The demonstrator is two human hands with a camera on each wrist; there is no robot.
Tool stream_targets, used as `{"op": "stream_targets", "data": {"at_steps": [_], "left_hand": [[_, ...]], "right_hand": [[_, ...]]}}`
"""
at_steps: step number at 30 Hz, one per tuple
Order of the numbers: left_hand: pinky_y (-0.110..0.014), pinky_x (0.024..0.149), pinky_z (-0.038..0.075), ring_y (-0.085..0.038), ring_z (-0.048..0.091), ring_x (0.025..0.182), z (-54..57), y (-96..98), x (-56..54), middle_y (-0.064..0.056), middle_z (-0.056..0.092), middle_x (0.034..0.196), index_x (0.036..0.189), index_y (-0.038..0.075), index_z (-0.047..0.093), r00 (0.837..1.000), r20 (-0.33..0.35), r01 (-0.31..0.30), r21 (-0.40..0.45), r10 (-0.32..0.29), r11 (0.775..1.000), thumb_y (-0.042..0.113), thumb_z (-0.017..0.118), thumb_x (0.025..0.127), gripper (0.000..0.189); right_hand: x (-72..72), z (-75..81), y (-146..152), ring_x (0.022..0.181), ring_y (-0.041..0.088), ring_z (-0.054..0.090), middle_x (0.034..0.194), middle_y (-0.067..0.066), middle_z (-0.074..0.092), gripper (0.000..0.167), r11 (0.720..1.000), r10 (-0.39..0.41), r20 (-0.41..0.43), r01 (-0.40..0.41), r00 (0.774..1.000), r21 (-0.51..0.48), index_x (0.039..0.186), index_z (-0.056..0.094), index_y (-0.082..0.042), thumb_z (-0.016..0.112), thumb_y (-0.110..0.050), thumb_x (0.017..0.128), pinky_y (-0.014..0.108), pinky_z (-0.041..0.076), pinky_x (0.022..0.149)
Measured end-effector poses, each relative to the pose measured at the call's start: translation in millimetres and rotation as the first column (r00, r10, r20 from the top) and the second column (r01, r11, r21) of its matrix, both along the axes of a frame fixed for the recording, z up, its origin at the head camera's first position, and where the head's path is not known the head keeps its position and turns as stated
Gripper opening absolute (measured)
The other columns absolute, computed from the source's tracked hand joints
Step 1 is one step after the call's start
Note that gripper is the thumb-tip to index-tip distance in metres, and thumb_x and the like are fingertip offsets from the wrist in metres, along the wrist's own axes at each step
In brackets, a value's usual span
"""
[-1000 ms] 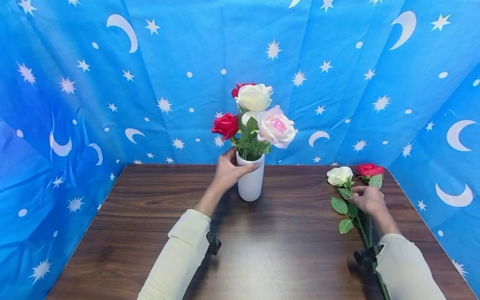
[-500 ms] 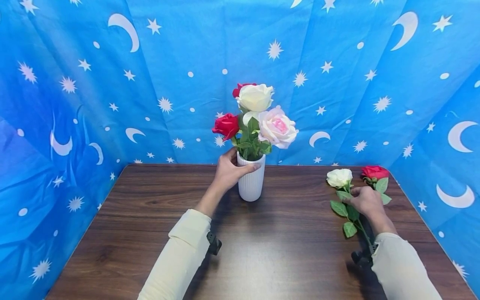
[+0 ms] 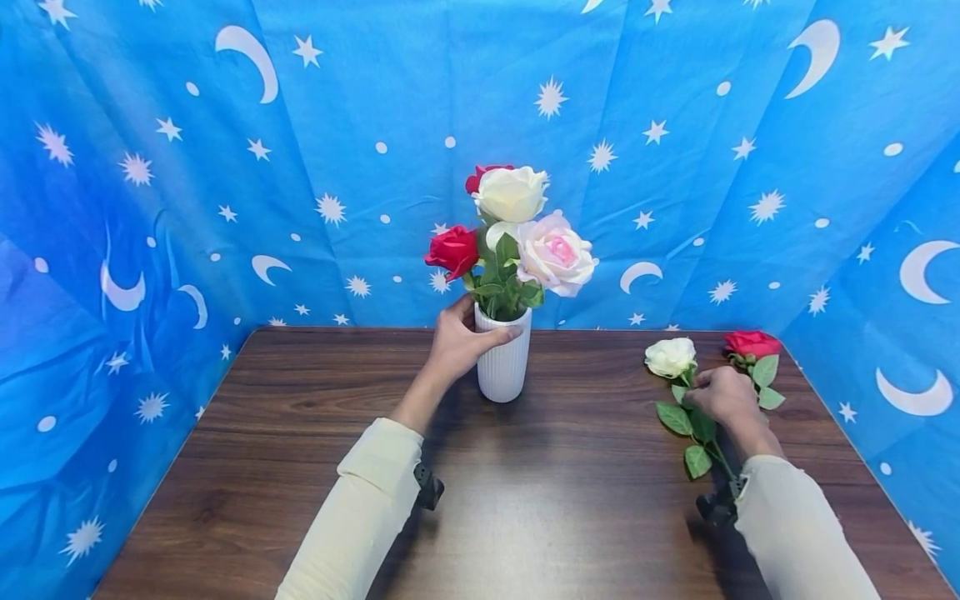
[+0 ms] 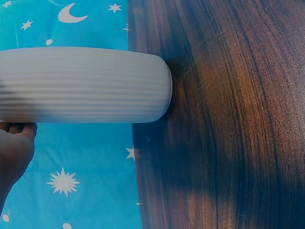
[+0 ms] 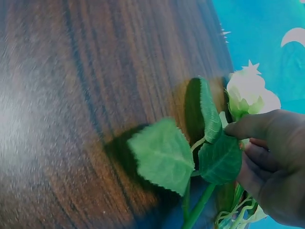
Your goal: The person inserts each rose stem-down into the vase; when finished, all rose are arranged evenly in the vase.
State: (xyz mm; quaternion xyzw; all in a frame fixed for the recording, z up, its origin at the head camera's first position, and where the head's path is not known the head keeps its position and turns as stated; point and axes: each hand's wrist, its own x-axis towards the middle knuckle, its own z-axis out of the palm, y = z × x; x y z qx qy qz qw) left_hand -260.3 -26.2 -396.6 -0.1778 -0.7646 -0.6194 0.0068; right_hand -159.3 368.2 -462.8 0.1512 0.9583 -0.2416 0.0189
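A white ribbed vase (image 3: 504, 367) stands upright near the table's back edge. My left hand (image 3: 459, 340) grips it just below the rim, thumb across the front. In the vase are a white rose (image 3: 512, 195), a pale pink rose (image 3: 557, 252), a red rose (image 3: 452, 252) at the left and another red one partly hidden behind. At the right, my right hand (image 3: 726, 398) pinches the stem of a second white rose (image 3: 671, 357) just under its bloom. Its green leaves (image 5: 164, 155) hang beside my fingers in the right wrist view.
A red rose (image 3: 752, 343) with green leaves lies at the table's back right corner, close behind my right hand. The dark wooden table (image 3: 540, 500) backs onto a blue cloth (image 3: 390, 75) printed with moons and stars, which also rises at both sides.
My right hand and the white rose it holds have shifted slightly left, away from the red rose, which now lies apart at the corner. The left hand and vase have stayed put.
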Motion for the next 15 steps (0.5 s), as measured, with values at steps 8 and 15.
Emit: {"op": "stream_targets", "data": {"at_steps": [8,15], "left_hand": [[-0.042,0.107,0.055,-0.027,0.068,0.122,2.1,0.4,1.0,-0.012,0.068,0.134,0.138,0.008,0.059,1.000,-0.004,0.004,0.007,-0.004,1.000,0.022,0.088,0.079,0.067],[-0.042,0.106,0.056,-0.028,0.068,0.122,2.1,0.0,1.4,-0.013,0.068,0.134,0.137,0.008,0.059,1.000,-0.011,0.009,0.010,-0.009,1.000,0.021,0.088,0.078,0.067]], "right_hand": [[-0.5,0.9,5,0.063,0.010,0.050,0.080,0.014,0.073,0.034,0.988,-0.060,-0.115,0.042,0.992,-0.150,0.110,0.066,0.017,0.071,-0.008,0.088,0.025,0.043,0.054],[-3.3,19.7,9,0.072,0.007,0.052,0.084,0.005,0.070,0.043,0.966,-0.132,-0.098,0.106,0.986,-0.236,0.120,0.062,0.016,0.071,-0.016,0.091,0.022,0.048,0.058]]}}
